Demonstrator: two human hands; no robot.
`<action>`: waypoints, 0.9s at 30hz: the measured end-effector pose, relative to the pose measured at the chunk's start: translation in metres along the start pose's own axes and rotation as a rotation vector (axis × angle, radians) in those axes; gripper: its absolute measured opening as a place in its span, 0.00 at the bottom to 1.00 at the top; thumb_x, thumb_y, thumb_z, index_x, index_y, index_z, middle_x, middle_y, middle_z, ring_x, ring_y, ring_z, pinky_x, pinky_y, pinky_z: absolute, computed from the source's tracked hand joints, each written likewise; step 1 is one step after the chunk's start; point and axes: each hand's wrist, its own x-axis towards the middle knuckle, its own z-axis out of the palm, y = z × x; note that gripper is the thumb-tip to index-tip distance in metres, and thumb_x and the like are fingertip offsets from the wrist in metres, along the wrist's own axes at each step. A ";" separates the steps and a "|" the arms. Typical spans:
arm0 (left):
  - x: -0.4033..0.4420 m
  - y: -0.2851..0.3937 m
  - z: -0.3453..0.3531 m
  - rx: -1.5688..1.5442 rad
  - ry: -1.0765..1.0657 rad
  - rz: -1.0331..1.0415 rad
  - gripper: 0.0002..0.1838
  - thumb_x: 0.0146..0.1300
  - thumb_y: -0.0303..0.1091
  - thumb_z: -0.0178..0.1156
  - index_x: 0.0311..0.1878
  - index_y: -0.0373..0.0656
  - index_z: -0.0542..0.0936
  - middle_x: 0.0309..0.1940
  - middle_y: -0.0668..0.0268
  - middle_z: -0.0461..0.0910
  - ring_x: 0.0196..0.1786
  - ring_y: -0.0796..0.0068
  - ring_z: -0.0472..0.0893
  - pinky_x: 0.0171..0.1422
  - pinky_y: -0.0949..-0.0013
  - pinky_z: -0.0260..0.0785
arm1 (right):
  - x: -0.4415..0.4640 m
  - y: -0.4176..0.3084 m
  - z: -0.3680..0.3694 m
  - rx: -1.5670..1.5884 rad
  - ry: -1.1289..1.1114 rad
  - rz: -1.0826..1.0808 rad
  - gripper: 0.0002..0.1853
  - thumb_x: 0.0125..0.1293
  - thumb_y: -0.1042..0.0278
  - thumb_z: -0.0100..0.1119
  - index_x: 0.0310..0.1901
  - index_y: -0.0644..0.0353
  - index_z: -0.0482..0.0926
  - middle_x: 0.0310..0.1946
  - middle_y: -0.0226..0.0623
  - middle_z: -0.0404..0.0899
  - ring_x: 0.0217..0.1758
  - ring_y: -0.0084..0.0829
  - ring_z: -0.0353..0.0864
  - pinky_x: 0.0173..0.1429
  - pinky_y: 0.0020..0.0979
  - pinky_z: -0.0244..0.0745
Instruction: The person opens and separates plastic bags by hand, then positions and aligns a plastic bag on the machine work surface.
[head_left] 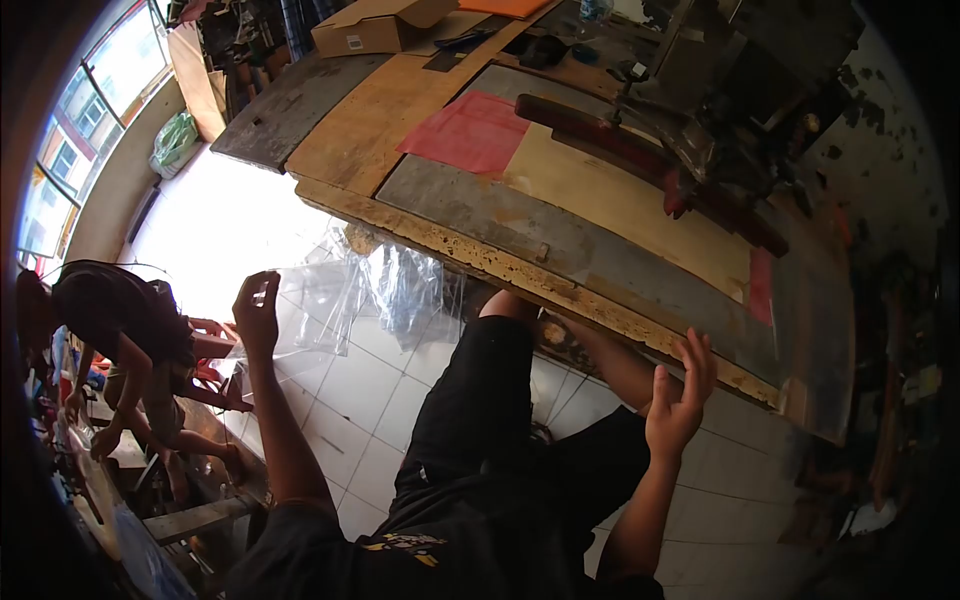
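Note:
My left hand (257, 312) is raised at the left with thumb and fingertips pinched on a thin sheet of clear plastic (318, 300), which spreads toward the plastic hanging below the table edge. Near the front right edge of the wooden-edged table (460, 215), my right hand (680, 400) is held up, fingers spread and nothing in it. On the tabletop lie a red sheet (468, 133) and a long yellowish sheet (620, 205). A dark red bar (630, 155) of a machine crosses above the yellowish sheet.
A cardboard box (372, 30) stands at the table's back left. Another person (130, 340) bends over at the far left, beside a red stool (212, 365). A green plastic bag (175, 143) sits by the windows. My knees are close under the table edge.

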 end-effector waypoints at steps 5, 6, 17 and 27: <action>0.000 -0.009 0.109 -0.089 -0.027 0.190 0.08 0.72 0.32 0.72 0.51 0.42 0.89 0.51 0.60 0.89 0.53 0.60 0.88 0.56 0.60 0.78 | -0.006 0.004 -0.001 -0.027 -0.052 -0.049 0.22 0.79 0.59 0.64 0.67 0.60 0.80 0.79 0.40 0.73 0.87 0.52 0.63 0.88 0.59 0.54; -0.007 -0.001 0.128 -0.041 -0.076 0.192 0.09 0.71 0.32 0.72 0.52 0.43 0.89 0.51 0.59 0.89 0.55 0.56 0.88 0.60 0.59 0.78 | -0.006 0.003 -0.001 -0.031 -0.044 -0.046 0.22 0.79 0.59 0.64 0.67 0.60 0.80 0.79 0.40 0.73 0.87 0.52 0.63 0.88 0.59 0.54; -0.251 -0.117 0.283 -0.142 -1.034 -0.056 0.26 0.71 0.48 0.70 0.66 0.43 0.85 0.60 0.53 0.89 0.57 0.48 0.89 0.62 0.52 0.82 | -0.015 0.001 -0.001 -0.133 -0.130 -0.073 0.30 0.80 0.57 0.62 0.78 0.57 0.71 0.84 0.42 0.65 0.90 0.53 0.55 0.89 0.70 0.40; -0.399 -0.245 0.159 0.235 -1.261 -0.988 0.29 0.80 0.59 0.58 0.53 0.38 0.89 0.50 0.49 0.92 0.56 0.50 0.90 0.54 0.50 0.81 | -0.030 0.047 0.065 -0.320 0.185 -0.221 0.31 0.80 0.59 0.63 0.77 0.62 0.67 0.82 0.55 0.64 0.86 0.65 0.57 0.85 0.72 0.52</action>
